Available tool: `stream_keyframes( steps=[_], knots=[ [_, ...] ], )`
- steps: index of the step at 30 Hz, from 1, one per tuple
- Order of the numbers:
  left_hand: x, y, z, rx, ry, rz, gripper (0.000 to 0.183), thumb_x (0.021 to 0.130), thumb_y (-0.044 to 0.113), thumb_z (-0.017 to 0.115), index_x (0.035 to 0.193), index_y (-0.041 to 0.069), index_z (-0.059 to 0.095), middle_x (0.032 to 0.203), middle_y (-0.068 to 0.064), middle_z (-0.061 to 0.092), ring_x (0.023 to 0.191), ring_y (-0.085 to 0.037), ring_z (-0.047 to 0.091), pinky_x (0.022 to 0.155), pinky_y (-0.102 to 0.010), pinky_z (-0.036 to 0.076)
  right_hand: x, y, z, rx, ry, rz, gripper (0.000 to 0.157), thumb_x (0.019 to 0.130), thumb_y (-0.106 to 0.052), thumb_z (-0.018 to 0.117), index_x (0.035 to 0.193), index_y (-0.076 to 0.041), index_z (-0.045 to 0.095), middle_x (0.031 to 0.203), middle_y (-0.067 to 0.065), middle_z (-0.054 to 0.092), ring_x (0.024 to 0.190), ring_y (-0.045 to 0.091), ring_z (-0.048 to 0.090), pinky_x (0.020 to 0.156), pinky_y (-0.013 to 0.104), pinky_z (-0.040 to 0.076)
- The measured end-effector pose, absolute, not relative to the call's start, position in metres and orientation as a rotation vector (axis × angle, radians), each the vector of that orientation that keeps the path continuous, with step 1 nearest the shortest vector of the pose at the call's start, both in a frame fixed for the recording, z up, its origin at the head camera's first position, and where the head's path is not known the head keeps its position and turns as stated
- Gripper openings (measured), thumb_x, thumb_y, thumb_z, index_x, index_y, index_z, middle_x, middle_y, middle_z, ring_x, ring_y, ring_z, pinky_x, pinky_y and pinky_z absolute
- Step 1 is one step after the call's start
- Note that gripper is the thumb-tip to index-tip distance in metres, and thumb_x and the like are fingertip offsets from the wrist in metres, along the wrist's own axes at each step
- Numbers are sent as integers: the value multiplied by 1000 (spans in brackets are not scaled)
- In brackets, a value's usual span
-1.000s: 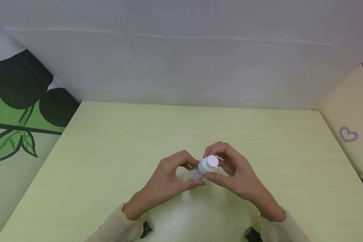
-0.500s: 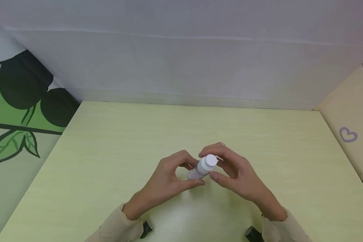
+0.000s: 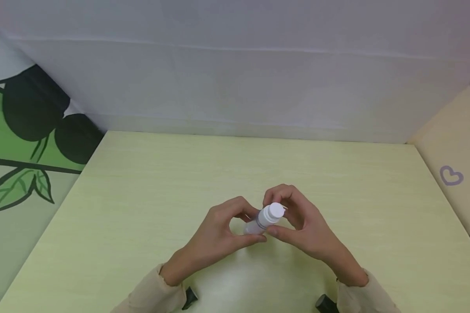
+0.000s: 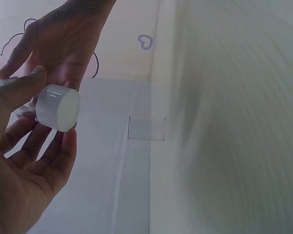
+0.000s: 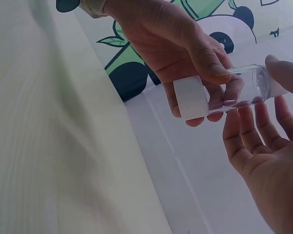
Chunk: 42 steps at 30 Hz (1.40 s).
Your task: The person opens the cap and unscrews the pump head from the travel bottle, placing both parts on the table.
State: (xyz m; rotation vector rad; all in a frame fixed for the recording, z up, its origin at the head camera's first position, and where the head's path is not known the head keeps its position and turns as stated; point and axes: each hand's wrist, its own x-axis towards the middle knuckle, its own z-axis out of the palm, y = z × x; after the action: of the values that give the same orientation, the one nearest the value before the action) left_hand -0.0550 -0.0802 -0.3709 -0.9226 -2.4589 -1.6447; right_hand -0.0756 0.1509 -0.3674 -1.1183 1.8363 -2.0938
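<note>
We note a pale wall (image 3: 235, 91) beyond all the fingertips, and below them the table (image 3: 160, 178), bare wood-grain showing under both palms. Left hand (image 3: 218, 228): thumb and fingers clamped on the bottle (image 3: 253, 226), thumb on the near side, fingers opposite, leaving a gap in the crook of the hand; we take this as the steadying grip. Right hand (image 3: 304, 222): thumb and fingers curled about the other end, thumb near us, apparently pinching at the neck; how firmly, we cannot tell. The bottle sits between the two hands, apart from the table and tilted, likely so both sets of fingers can reach it. Its white base (image 5: 190, 99) juts past the left fingers, which lie along the clear body. The cap (image 3: 276, 210) points up between the right thumb and fingers, its top uncovered, presumably for easy handling.
</note>
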Motion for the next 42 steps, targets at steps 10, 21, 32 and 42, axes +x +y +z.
stream_keyframes(
  steps=[10, 21, 32, 42],
  knots=[
    [-57, -81, -371, -890, -2461, -1652, 32, 83, 25, 90, 107, 23, 68, 105, 12, 70, 99, -5, 67, 91, -32, 61, -79, 151, -366, -1234, 1814, -2115, 41, 89, 23, 59, 126, 6, 53, 126, 4, 56, 114, 19, 53, 104, 29, 54],
    [-57, -87, -376, -845, -2468, -1643, 33, 83, 23, 91, 108, 24, 69, 107, 12, 72, 99, -6, 67, 89, -28, 59, -78, 152, -371, -1116, 1794, -2097, 53, 88, 19, 66, 134, 8, 43, 131, 4, 53, 118, 17, 56, 111, 31, 52],
    [-61, -79, -383, -891, -2444, -1657, 30, 85, 26, 89, 107, 24, 68, 108, 12, 72, 97, -5, 67, 88, -29, 60, -78, 155, -376, -1056, 1867, -2095, 40, 88, 20, 67, 118, 1, 48, 120, 3, 53, 108, 16, 55, 105, 31, 56],
    [-66, -73, -386, -882, -2453, -1606, 32, 84, 25, 90, 107, 23, 68, 106, 12, 71, 98, -5, 68, 90, -29, 60, -87, 161, -386, -1211, 1827, -2117, 41, 92, 23, 56, 129, 6, 52, 126, 5, 54, 114, 18, 54, 106, 32, 55]
  ],
)
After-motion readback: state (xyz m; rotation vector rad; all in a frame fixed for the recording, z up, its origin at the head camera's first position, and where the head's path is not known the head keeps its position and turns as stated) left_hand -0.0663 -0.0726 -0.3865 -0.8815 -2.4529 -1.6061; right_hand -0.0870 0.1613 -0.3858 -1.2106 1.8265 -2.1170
